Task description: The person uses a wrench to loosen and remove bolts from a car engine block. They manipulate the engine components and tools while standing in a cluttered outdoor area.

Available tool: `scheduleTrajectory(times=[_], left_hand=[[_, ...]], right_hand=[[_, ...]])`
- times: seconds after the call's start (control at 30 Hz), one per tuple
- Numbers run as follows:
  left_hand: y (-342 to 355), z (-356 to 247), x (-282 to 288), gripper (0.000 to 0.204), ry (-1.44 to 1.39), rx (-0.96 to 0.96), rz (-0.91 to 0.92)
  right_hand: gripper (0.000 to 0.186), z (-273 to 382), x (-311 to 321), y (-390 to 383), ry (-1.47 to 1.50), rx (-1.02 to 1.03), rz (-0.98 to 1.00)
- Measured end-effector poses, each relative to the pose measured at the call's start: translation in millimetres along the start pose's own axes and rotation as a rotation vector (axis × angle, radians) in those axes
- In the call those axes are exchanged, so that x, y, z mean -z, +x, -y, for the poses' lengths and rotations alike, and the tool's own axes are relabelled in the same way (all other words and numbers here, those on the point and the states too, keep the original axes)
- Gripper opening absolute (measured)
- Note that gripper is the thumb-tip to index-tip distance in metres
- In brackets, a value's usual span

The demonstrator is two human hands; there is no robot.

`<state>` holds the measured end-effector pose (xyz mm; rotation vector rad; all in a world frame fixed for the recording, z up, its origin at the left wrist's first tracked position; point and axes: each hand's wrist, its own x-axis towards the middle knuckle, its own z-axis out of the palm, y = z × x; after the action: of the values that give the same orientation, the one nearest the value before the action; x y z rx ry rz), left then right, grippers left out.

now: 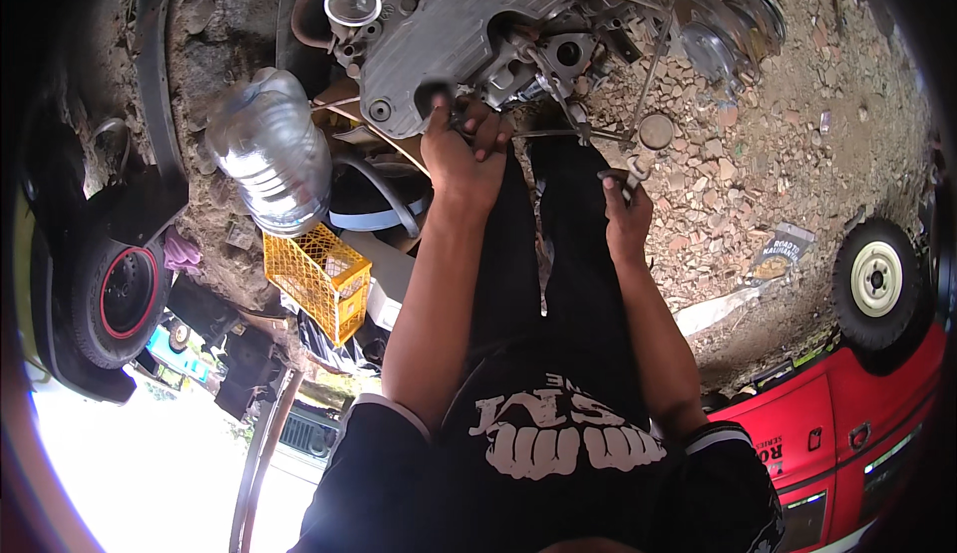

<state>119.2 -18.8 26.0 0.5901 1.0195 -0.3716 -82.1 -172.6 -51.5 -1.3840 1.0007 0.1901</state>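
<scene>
A grey metal engine cover (439, 39) fills the top middle, with bolts and a dark round recess near its lower edge. My left hand (467, 154) is up against that edge; one finger reaches toward the recess while the others curl round something dark that I cannot make out. Lower and to the right, my right hand (627, 216) is closed on a metal wrench (638, 170), its jaw end sticking out above the fingers. The wrench is apart from the engine. Thin metal rods and linkages (558, 94) run beside the cover.
Left of my forearm lie a large clear plastic bottle (269, 149) and a yellow plastic crate (319, 279). A round metal lid (656, 131) rests on the gravel (708, 169). A red vehicle (827, 423) stands at right; a wheel with red trim (130, 289) is at left.
</scene>
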Motion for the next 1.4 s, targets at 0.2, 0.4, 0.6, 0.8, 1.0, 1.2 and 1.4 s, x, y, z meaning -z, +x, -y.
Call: scheduleTrajectory(times=[0.2,0.4,0.6,0.8,1.0,1.2,1.4], left_hand=[[15,-31,-3,0.028,-0.323,0.287,-0.112],[36,-29,14,0.033,-0.234,0.292,0.003],[26,-19,-3,0.029,-0.044,0.133,-0.132],[21,-22,15,0.031,-0.219,0.228,0.019],[11,-30,15,0.028,-0.254,0.268,0.014],[25,-46,20,0.017,-0.486,0.434,0.113],[36,-37,13,0.025,-0.361,0.430,0.104]], right_hand=[[0.024,33,-8,9,0.166,0.036,-0.011],[0.026,12,-25,-14,0.177,-0.008,-0.079],[0.028,-19,-23,-40,0.099,-0.034,0.049],[0.038,-28,-18,-30,0.164,-0.065,0.032],[0.037,26,-53,-27,0.330,-0.010,0.139],[0.039,22,-59,-35,0.241,0.034,0.109],[0.036,23,-50,-45,0.293,-0.096,-0.020]])
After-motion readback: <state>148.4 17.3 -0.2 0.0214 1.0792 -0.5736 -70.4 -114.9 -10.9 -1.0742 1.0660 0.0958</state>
